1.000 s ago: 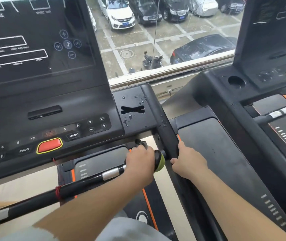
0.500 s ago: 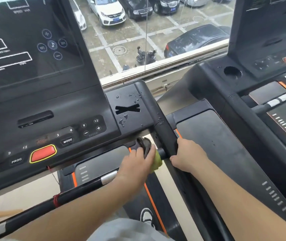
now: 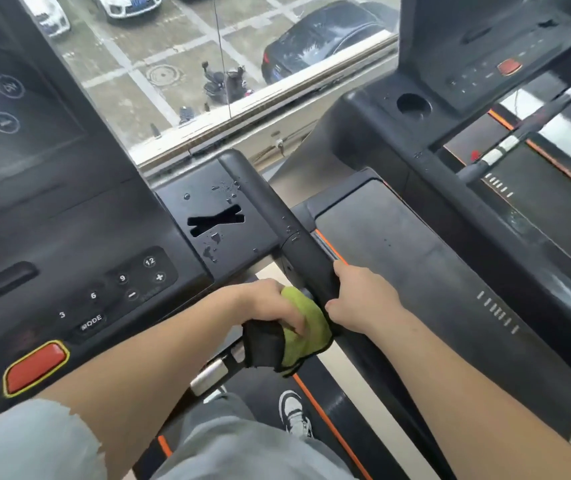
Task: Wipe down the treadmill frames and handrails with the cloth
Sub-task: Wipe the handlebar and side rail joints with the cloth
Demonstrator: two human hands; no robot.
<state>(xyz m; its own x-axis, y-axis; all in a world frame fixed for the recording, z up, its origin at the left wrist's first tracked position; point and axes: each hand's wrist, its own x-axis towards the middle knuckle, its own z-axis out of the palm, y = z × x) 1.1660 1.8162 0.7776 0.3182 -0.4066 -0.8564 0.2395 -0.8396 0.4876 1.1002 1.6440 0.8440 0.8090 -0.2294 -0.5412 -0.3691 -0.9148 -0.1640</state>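
Green-and-black microfibre cloth [image 3: 303, 336] sits bunched where the black crossbar with a silver band [image 3: 209, 374] meets the black padded side handrail [image 3: 306, 258]. Our left hand [image 3: 270, 306] grips it, and our right hand [image 3: 363, 299] wraps the rail just beside. Risk, as we judge it: the loose lower flap may slip free, and a wide stroke could press our left forearm [image 3: 159, 358] onto the nearby red stop button [image 3: 36, 367].

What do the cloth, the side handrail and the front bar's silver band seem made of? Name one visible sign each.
The cloth: soft fabric, probably microfibre, green with a black side; it folds and drapes. The side handrail: matte black, likely plastic or rubber coating; dull sheen. The silver band: probably metal; bright reflective shine.
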